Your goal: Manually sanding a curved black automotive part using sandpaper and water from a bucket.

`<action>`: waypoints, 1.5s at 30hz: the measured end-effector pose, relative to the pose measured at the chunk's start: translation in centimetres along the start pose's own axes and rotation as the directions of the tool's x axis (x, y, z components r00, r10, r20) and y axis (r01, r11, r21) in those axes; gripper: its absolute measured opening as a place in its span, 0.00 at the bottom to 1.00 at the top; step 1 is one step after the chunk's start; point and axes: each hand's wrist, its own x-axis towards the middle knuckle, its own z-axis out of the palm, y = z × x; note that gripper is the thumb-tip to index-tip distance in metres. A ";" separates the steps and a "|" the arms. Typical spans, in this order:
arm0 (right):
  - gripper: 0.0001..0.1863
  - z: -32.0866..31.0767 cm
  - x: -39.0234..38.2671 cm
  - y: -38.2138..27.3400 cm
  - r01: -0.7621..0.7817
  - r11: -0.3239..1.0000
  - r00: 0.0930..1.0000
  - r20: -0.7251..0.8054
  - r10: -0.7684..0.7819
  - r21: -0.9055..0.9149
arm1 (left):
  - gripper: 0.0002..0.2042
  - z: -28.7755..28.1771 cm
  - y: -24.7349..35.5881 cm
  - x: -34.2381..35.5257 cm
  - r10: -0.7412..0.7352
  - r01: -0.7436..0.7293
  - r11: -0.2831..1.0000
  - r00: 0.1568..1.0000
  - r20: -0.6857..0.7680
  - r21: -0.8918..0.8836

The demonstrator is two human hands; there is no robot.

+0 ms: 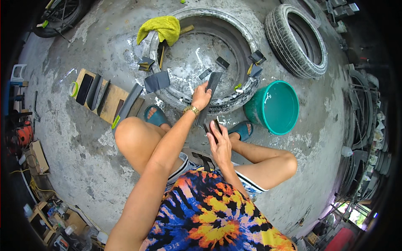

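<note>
My left hand (202, 98), with a gold watch (191, 110) at the wrist, grips a long, dark grey, slightly curved strip (214, 80). The strip is tilted, its far end over the near rim of a tire (184, 99) lying flat on the floor. Close to the strip's lower end, my right hand (220, 145) is closed around a small flat black block (215, 127). Fingers hide part of the block, and it appears apart from the strip. Folded dark sheets of sandpaper (157, 81) rest on the tire's left rim.
A green bucket (268, 109) of water stands right of the tire. A yellow-green cloth (161, 28) drapes over its far left rim. More dark strips (95, 93) lie on a wooden board (112, 100) at left. Another tire (289, 42) is at far right.
</note>
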 end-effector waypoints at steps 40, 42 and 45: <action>0.22 -0.1 0.6 -0.6 -0.026 0.999 1.000 -0.002 0.026 0.029 | 0.17 -0.3 1.7 -1.1 0.030 -0.030 0.999 1.000 -0.004 0.038; 0.22 -0.5 -0.3 -1.0 -0.037 0.999 0.999 0.015 0.038 -0.008 | 0.16 -0.2 1.5 -1.4 0.019 -0.018 0.998 0.999 -0.032 0.059; 0.23 -0.1 2.6 -0.9 -0.080 0.997 0.997 -0.015 0.081 0.021 | 0.17 -0.1 1.9 -0.8 0.010 -0.010 1.000 1.000 0.006 0.012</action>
